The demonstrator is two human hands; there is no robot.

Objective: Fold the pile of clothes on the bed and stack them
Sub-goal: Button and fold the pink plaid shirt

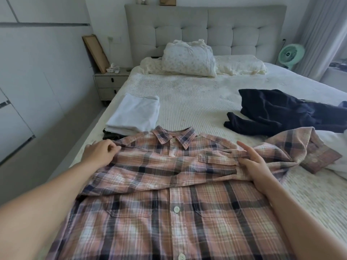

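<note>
Head view: left hand (99,153) pinches the plaid shirt (169,203) at its shoulder, collar pointing away up the bed (197,102). Right hand (257,166), fingers loose, rests by the unfolded right sleeve (308,147), so it's nearer.

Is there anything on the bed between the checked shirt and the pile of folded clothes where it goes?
Nothing visible. The plaid shirt lies right beside the folded stack, its left shoulder nearly touching the stack's near edge. The dark clothes lie off to the right.

A home bedroom is shown.
Beyond the fingers (110,145), a bed (187,102) with tufted headboard (204,30), pillows (187,61) and nightstand (110,83) is seen.
</note>
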